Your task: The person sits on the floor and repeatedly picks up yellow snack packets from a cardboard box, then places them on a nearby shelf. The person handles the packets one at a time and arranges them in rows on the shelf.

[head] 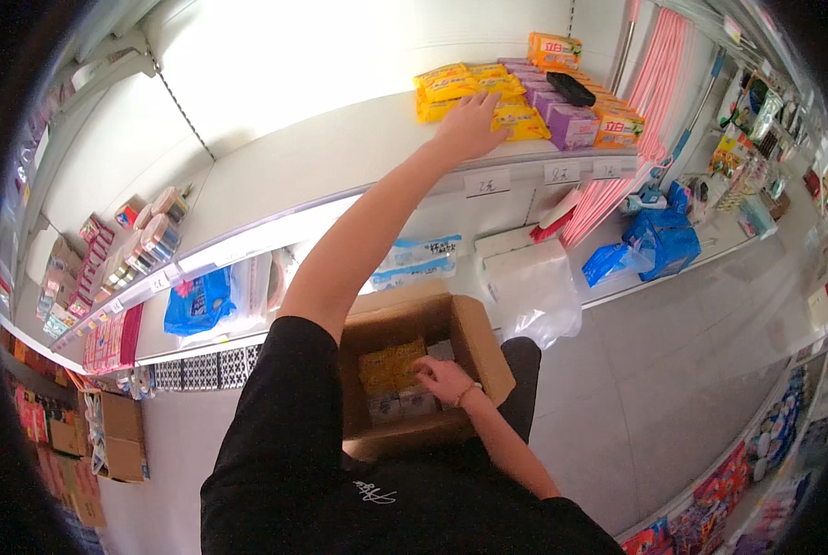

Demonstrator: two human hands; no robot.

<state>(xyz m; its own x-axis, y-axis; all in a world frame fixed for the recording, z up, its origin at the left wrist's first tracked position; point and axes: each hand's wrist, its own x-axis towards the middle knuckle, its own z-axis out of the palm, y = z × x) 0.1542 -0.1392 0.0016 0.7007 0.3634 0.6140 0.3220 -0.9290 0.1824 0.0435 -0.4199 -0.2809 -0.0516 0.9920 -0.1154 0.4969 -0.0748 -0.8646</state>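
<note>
My left hand (471, 126) reaches up to the shelf, fingers spread over stacked yellow soap packets (449, 84); its palm side is hidden. Purple soap packs (572, 128) and orange soap packs (619, 130) stand in rows to the right of the yellow ones. A black object (570, 89) lies across these rows. An open cardboard box (480, 333) sits in front of my body. It holds yellow packets (390, 368) and pale packets (414, 402). My right hand (447, 381) is inside the box, fingers loosely bent over the packets, with nothing visible in its grasp.
Price tags line the shelf edge (525, 161). Below lie a white plastic-wrapped package (535, 284), a brush with red bristles (556, 218) and blue bags (664, 239). Pink hangers (653, 90) hang at the right. Jars (159, 236) stand on the shelf at left.
</note>
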